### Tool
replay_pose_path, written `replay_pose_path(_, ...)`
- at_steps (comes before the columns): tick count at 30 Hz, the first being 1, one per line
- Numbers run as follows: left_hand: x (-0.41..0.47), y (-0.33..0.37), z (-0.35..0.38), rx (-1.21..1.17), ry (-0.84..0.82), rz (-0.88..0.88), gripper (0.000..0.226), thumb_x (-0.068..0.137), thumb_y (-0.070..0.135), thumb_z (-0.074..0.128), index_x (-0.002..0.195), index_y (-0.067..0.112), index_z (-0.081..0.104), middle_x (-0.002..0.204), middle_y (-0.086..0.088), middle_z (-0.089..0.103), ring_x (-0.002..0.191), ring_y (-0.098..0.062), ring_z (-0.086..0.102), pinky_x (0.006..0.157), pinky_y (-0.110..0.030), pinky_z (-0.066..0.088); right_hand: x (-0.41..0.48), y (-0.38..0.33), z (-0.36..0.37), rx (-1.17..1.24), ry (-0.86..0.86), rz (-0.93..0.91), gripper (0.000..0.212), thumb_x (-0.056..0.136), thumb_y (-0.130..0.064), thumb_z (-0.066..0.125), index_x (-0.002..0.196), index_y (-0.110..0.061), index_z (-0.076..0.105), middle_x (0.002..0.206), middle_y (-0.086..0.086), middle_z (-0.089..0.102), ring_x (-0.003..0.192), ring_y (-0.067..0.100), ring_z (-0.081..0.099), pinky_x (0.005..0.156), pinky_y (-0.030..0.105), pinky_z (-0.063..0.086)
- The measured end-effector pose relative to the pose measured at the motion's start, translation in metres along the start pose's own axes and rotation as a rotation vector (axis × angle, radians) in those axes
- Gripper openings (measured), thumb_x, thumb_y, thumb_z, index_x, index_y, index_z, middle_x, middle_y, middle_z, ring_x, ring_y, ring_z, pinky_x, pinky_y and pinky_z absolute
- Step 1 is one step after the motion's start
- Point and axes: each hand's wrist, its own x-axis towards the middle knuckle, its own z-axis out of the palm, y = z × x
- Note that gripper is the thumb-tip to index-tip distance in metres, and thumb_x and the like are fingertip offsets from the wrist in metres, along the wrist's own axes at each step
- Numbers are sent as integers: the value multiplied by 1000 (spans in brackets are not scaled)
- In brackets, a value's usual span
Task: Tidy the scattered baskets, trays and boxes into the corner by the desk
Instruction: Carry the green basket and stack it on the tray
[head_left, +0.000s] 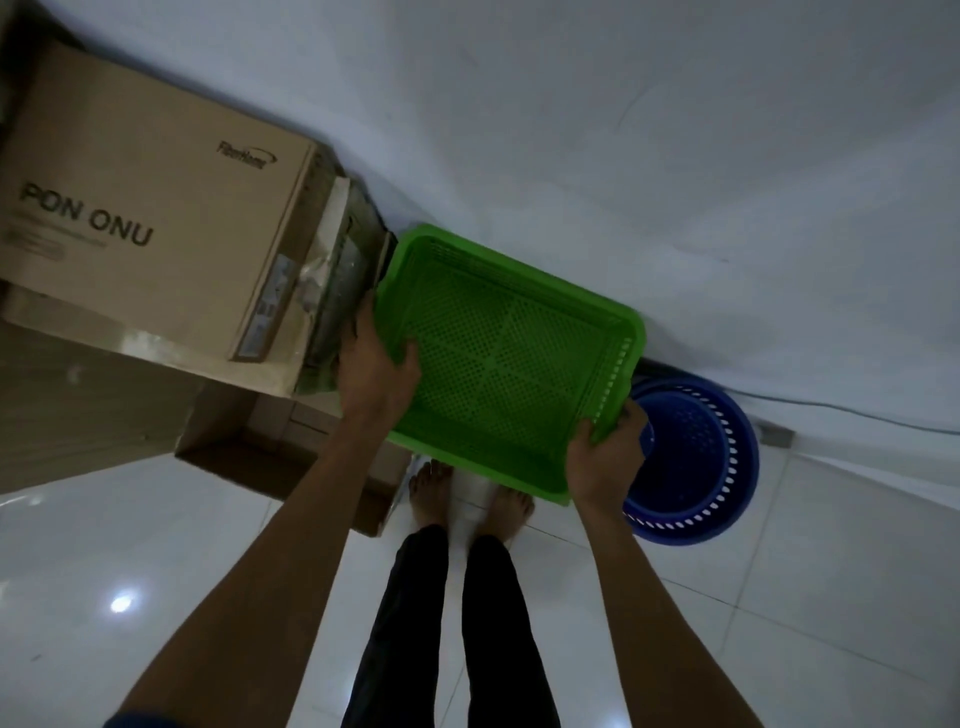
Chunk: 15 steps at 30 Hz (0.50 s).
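We hold the green tray (509, 358) up in front of us, close to the wall (623, 130), with both hands. Our left hand (376, 364) grips its left rim, thumb curled inside; our right hand (605, 457) grips the near right corner. The tray's left edge is just beside the cardboard box (145, 208), and its right edge hides part of the blue basket (701, 457) on the tiled floor (156, 571)
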Motion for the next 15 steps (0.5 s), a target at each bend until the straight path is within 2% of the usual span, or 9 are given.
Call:
replay_pose_path(2,3,0,3,37,-9,-7,80,94,33,59,159,22,15,159,-11,28,143,-38,33,114,-56,31,7,2,3,-24,-20,8,50,92,-5,55,140,-6,42,122,12,61,104,25,60,88,40,51)
replay_pose_path(4,4,1,3,86,-39,-17,83,95,35,59,160,22,10,160,-12,24,144,-39,30,114,-57,29,12,5,3,-75,-55,12,55,91,-8,56,144,-5,41,129,16,56,115,31,56,98,46,49)
replay_pose_path(7,2,7,-1,135,-120,-22,90,95,36,61,161,20,1,162,-16,16,145,-42,26,114,-60,30,11,3,-6,-151,-154,25,69,92,-14,59,153,-8,28,142,20,40,127,40,45,104,54,42)
replay_pose_path(10,-12,29,-22,91,-182,7,90,94,39,62,160,20,5,161,-18,16,143,-44,28,111,-62,34,-1,-15,-31,-193,-166,13,79,93,-22,62,158,-12,18,156,20,21,139,44,29,108,59,36)
replay_pose_path(12,-32,57,-50,65,-181,91,84,94,37,63,159,16,14,158,-18,24,141,-41,33,110,-57,37,-18,-43,-60,-151,-130,-22,78,94,-26,62,158,-16,18,159,16,18,142,41,26,110,58,34)
replay_pose_path(15,-78,109,-106,67,-147,247,74,95,30,64,155,9,27,151,-21,35,136,-39,40,108,-50,40,-54,-98,-118,-62,-55,-132,63,97,-27,60,152,-15,31,155,12,27,139,30,32,109,38,33)
